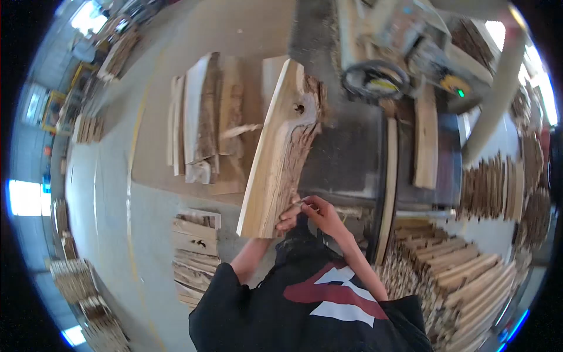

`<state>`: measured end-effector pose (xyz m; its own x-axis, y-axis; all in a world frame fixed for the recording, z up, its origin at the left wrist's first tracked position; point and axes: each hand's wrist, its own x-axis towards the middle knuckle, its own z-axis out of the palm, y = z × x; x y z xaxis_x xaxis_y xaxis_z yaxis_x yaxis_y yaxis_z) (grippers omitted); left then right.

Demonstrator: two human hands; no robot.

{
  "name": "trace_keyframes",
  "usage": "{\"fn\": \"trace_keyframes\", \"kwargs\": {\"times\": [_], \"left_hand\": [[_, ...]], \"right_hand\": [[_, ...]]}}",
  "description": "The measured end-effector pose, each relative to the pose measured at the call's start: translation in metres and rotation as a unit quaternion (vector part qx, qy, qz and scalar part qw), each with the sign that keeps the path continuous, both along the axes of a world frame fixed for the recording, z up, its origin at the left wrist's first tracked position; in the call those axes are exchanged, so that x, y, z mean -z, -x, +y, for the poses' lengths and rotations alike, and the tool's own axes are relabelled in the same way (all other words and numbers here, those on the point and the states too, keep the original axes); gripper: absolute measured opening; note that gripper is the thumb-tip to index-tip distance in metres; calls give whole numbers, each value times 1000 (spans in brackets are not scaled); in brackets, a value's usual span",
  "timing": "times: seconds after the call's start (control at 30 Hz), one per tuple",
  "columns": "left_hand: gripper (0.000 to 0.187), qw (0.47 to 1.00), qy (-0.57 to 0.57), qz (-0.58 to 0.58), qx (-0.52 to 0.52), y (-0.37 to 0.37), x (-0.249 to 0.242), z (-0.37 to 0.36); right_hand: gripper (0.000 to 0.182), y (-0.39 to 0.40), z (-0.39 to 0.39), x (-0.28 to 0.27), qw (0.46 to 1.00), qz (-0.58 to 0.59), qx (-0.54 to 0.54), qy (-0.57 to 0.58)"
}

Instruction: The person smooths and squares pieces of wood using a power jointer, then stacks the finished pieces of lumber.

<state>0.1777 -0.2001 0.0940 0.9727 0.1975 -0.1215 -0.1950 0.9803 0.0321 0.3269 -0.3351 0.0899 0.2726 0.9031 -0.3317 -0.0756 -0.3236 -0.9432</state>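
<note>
A long, pale wooden board (275, 146) with a rough bark edge and a dark knot hole near its far end is held up, tilted, in front of me. My left hand (287, 219) grips its near end, fingers wrapped over the bark side, with the palm hidden behind the wood. Close beside those fingers, my right hand (319, 212) is pinched at the bark edge. Whatever sits between its fingertips is too small to make out.
Several boards (202, 111) lie on a brown surface ahead, left. A machine with a handwheel (375, 80) and dark table (346, 152) stands ahead, right; another board (426, 138) rests there. Stacked wood (457, 264) is at my right, more boards (195, 249) at left.
</note>
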Motion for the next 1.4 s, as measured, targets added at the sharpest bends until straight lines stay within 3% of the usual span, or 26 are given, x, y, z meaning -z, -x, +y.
{"fn": "trace_keyframes", "kwargs": {"times": [0.03, 0.13, 0.33, 0.43, 0.47, 0.5, 0.53, 0.57, 0.6, 0.67, 0.73, 0.8, 0.83, 0.87, 0.9, 0.97, 1.0, 1.07, 1.1, 1.13, 1.17, 1.2, 1.27, 1.3, 1.33, 1.4], "left_hand": [[48, 982, 79, -141, 97, -6, 17, -13], [43, 978, 137, -132, 85, -19, 59, -55], [43, 947, 194, -249, 54, -35, 76, -110], [49, 997, 21, -62, 52, -21, 67, -110], [49, 996, 17, -64, 52, -14, 75, -110], [53, 983, -116, 138, 33, -13, 68, -109], [59, 912, -243, 331, 12, -17, 62, -108], [70, 723, -502, 472, -45, -27, 58, -115], [67, 667, -566, 485, -14, -26, 41, -114], [71, 540, -687, 486, 17, -28, 56, -110], [78, 513, -712, 478, 37, -45, 39, -117], [88, 482, -730, 482, 51, -62, 42, -121], [92, 478, -755, 449, -25, -73, 54, -125], [96, 468, -774, 417, -96, -81, 66, -130], [96, 463, -770, 427, -96, -92, 61, -132], [97, 408, -764, 499, 18, -127, 45, -132], [97, 405, -755, 515, 14, -141, 48, -130], [94, 263, -814, 509, -97, -168, 56, -125], [94, 259, -805, 525, -97, -181, 64, -119], [94, 303, -796, 510, -120, -194, 73, -109], [93, 345, -786, 492, -146, -205, 82, -98], [93, 343, -779, 503, -148, -217, 86, -87], [92, 352, -779, 487, -179, -238, 88, -66], [91, 365, -773, 487, -178, -248, 88, -55], [91, 368, -768, 492, -179, -259, 86, -43], [91, 382, -760, 490, -189, -280, 83, -21]], "right_hand": [[28, 5, -10, 2, 1000, -17, 10, 5], [26, 11, -54, 6, 992, -80, 94, 3], [28, 18, -140, 8, 985, 44, 164, 26], [37, 20, -153, -11, 987, 112, 115, 15], [37, 21, -156, -19, 987, 111, 115, 11], [40, 25, -157, -33, 977, 176, 124, 4], [43, 27, -157, -40, 962, 240, 134, -4], [51, 30, -160, -38, 955, 264, 134, -16], [51, 27, -163, -29, 955, 260, 140, -20], [54, 18, -168, 7, 986, 112, 53, 110], [50, 21, -183, 66, 987, 66, 81, 119], [44, 18, -192, 89, 916, 301, 206, 165], [38, 20, -189, 91, 865, 387, 300, 111], [38, 17, -185, 95, 867, 389, 291, 115], [38, 14, -183, 105, 831, 429, 341, 100], [29, 3, -169, 103, 724, 517, 455, 48], [29, -6, -162, 105, 729, 519, 442, 59], [27, -25, -149, 114, 691, 532, 488, -25], [26, -32, -138, 110, 673, 532, 513, -28], [25, -37, -126, 103, 653, 531, 539, -32], [34, -40, -116, 95, 696, 492, 522, -27], [34, -46, -107, 87, 702, 494, 514, -18], [44, -59, -96, 81, 811, 320, 449, 196], [54, -65, -88, 85, 811, 333, 454, 158], [54, -72, -72, 74, 814, 329, 451, 163], [53, -89, -29, 39, 825, 322, 462, 56]]}}
